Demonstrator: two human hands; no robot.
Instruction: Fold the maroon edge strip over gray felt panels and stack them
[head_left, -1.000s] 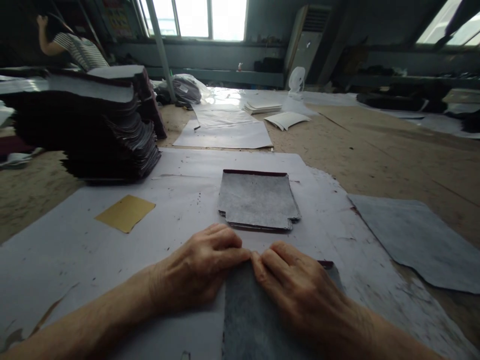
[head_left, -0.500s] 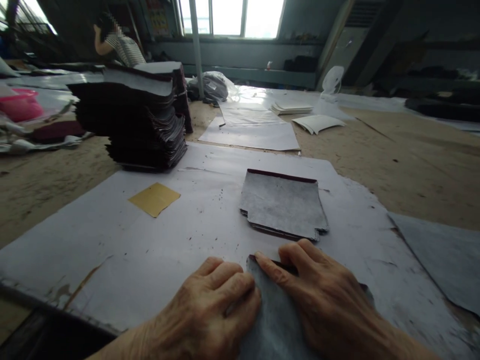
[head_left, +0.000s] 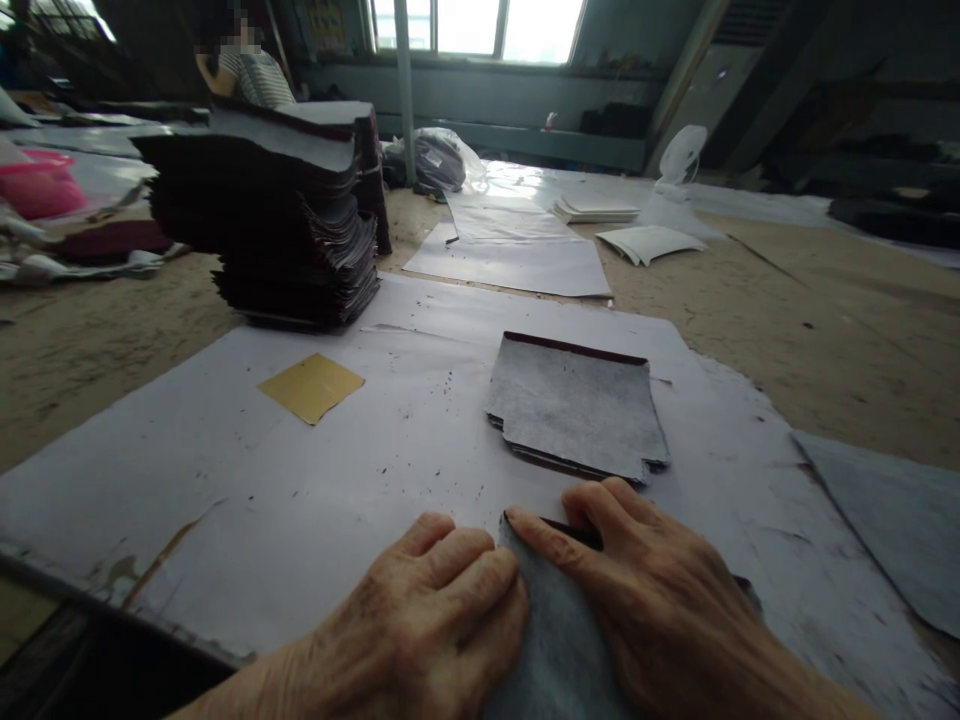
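Observation:
A grey-backed fabric piece (head_left: 559, 640) with a dark folded edge lies at the near side of the white board, partly under both hands. My left hand (head_left: 442, 610) has its fingers curled together at the piece's left edge; what its fingertips pinch is hidden. My right hand (head_left: 645, 590) bears down on the same piece, index finger stretched along the dark fold and the other fingers bent over it. Just beyond the hands rests a small stack of notched grey pieces (head_left: 577, 400), its far edge showing a maroon strip.
The white board (head_left: 360, 460) carries a yellow square card (head_left: 313, 388) and dark specks. A tall stack of dark pieces (head_left: 262, 220) stands at back left. Another grey sheet (head_left: 892, 510) lies on the right. White sheets (head_left: 517, 260) are farther back; a person (head_left: 259, 75) is behind the stack.
The view has shifted slightly, so the table things sit a little differently in the picture. Both hands keep nearly the same hold on the fabric piece.

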